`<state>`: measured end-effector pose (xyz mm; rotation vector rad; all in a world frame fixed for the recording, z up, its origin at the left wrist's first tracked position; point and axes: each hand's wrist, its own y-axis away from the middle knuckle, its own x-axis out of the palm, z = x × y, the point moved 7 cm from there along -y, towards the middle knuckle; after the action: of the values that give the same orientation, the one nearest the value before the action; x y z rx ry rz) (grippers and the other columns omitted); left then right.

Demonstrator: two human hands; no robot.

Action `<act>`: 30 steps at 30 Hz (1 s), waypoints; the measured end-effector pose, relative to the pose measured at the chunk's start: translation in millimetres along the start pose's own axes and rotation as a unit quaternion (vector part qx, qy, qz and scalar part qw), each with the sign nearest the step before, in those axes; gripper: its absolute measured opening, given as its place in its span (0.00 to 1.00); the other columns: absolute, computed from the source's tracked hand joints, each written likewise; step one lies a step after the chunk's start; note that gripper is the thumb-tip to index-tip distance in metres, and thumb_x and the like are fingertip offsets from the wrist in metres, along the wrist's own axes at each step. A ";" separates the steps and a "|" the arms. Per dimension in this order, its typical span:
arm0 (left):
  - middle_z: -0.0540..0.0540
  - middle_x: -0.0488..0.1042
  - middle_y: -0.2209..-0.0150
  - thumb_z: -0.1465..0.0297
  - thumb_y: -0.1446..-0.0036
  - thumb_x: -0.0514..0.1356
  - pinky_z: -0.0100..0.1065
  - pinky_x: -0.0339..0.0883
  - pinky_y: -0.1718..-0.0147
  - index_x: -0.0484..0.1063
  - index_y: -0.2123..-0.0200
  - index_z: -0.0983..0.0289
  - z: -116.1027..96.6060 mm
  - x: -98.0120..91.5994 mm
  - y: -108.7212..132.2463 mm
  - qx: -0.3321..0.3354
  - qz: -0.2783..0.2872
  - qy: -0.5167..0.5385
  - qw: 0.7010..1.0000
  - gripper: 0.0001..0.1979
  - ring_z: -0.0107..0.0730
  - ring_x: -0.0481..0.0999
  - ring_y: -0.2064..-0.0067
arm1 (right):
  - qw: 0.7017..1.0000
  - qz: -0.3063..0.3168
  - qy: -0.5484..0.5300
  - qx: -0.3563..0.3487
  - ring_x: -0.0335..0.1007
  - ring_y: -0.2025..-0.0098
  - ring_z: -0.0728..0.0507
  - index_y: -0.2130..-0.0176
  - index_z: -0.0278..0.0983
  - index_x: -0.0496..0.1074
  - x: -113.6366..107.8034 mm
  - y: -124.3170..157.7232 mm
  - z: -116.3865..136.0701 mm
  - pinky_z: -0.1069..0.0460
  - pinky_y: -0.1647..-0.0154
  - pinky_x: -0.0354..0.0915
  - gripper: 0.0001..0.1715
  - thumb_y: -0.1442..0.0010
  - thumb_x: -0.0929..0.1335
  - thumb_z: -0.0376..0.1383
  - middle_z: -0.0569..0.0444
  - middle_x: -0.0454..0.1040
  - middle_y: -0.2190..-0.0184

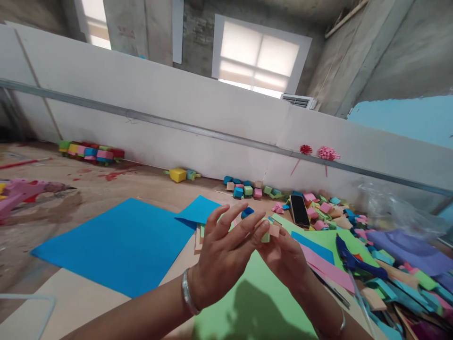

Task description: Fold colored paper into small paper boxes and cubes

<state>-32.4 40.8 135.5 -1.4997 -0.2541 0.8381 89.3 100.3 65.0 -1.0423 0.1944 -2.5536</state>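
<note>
The left hand (224, 257) and right hand (285, 257) are pinching a folded paper piece (272, 231) together, just above the green sheet (247, 302).

The left hand (226, 255) and right hand (283, 257) meet above a green paper sheet (255, 302), each wrist wearing a bangle. The right hand's fingers close on a small folded paper piece (273, 231) (peach, perhaps with green behind it). The left hand's fingers are spread and its thumb touches the piece; whether it pinches is hard to tell. A blue paper ring (247, 212) lies just beyond the fingertips, a blue paper sheet (120, 245) to the left, and a phone (299, 210) among paper cubes (244, 190).
</note>
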 end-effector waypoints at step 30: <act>0.48 0.78 0.52 0.77 0.43 0.60 0.55 0.54 0.44 0.74 0.54 0.54 2.1 -7.6 -7.8 -0.030 0.018 0.065 0.997 0.15 0.45 0.66 0.41 | 0.997 -0.034 -0.043 0.049 0.68 0.66 0.51 0.63 0.38 0.78 9.8 10.0 -14.2 0.55 0.59 0.65 0.13 0.52 0.76 0.36 0.58 0.77 0.67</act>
<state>-36.5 38.8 145.6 -1.6116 -0.1571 0.7624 75.9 87.1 58.5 -1.1368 0.0090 -2.5436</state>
